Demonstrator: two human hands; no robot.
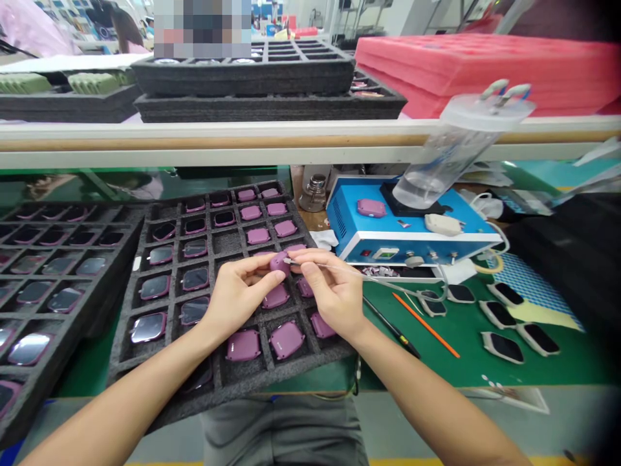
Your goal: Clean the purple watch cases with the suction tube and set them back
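Above the tray (242,375), the left hand (245,285) grasps a purple case (279,263) in its fingers; the right hand (332,288) pinches a thin tube (388,283), its tip at the case, perhaps touching.

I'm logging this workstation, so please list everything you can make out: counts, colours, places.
Watch piece: 1, purple, held centre
Thin tube: 1, pale, centre
Bench trays: 2, dark grey, centre, left
Tray pieces: many, purple, bench trays
Watches: 6, pale, bench right
Stick: 1, orange, bench right
Rod: 1, black, beside stick
Box: 1, blue, bench rear
Cases: 2, purple and pale, atop box
Cylinder: 1, clear, atop box
Jar: 1, clear, beside box
Foam stack: 1, red, shelf right
Shelf trays: several, black, shelf left
Left hand: 1, bare, centre
Right hand: 1, bare, centre
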